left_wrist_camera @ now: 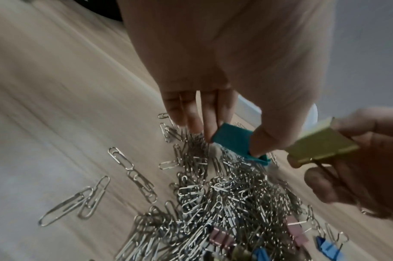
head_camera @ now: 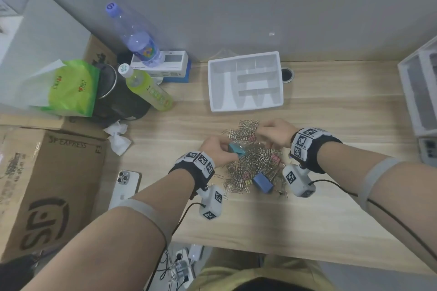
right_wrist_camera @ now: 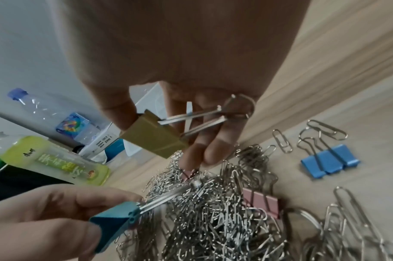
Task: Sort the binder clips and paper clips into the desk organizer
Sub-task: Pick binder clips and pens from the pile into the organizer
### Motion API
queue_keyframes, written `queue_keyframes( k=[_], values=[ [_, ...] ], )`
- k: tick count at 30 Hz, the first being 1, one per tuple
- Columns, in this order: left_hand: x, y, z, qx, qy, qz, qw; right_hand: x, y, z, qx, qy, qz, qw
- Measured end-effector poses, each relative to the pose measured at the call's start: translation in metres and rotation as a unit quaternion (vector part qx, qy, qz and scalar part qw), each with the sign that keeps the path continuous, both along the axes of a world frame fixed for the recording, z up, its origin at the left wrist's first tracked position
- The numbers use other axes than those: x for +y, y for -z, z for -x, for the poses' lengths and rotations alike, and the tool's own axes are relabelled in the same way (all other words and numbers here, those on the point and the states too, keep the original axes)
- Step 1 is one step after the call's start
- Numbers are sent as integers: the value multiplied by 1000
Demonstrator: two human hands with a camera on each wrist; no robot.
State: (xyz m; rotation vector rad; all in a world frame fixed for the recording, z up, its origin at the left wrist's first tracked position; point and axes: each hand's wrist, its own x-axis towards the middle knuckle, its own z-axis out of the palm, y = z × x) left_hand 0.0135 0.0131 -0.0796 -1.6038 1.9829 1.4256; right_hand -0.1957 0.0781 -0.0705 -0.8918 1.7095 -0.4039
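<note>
Paper clip pile (head_camera: 254,163) sits centre of the head frame on the table (head_camera: 295,220), silver clips tangled, small pink binder clips (right_wrist_camera: 261,200) mixed in, a few loose paper clips (left_wrist_camera: 79,199) strayed to the left of the left wrist frame. Left hand (head_camera: 218,150) at the pile's left edge, thumb and fingers pinching a teal binder clip (head_camera: 236,149), its wire handles pointing into the pile. Right hand (head_camera: 275,131) at the pile's upper right, thumb and fingers curled round a gold binder clip (right_wrist_camera: 154,141), held clear above the pile, handles folded back against the fingers. Blue binder clip (head_camera: 262,182) lies at the pile's lower edge, on the table. White desk organizer (head_camera: 246,82) just above the pile in the head frame, near the wall; its compartments look empty. Upper left of frame: clear water bottle (head_camera: 133,33), green drink bottle (head_camera: 147,88), green bag (head_camera: 71,87). Crumpled tissue (head_camera: 118,136) left of the pile. Phone (head_camera: 125,188) lower left, beside a cardboard box (head_camera: 47,191).
</note>
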Motion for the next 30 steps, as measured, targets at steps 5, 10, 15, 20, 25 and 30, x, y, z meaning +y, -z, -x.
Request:
queue_keyframes(
  k=[5, 10, 15, 20, 25, 30],
  values=[
    [-5, -14, -7, 32, -14, -72, 997, -4, -5, -8, -35, -9, -39, 999],
    [-1, -19, -10, 39, -74, -208, 974, -4, -11, -19, -114, 13, -55, 992],
    [7, -19, -11, 44, -122, -314, 940, -5, -9, -29, -108, 0, -53, 993],
    [12, -24, -7, 90, -151, -374, 911, -3, -11, -41, -128, 8, -76, 989],
    [14, -28, 1, 131, -192, -378, 896, -2, -8, -48, -157, 36, -77, 984],
    [14, -28, 3, 146, -184, -363, 902, 2, -10, -48, -121, 1, -72, 990]
  ],
)
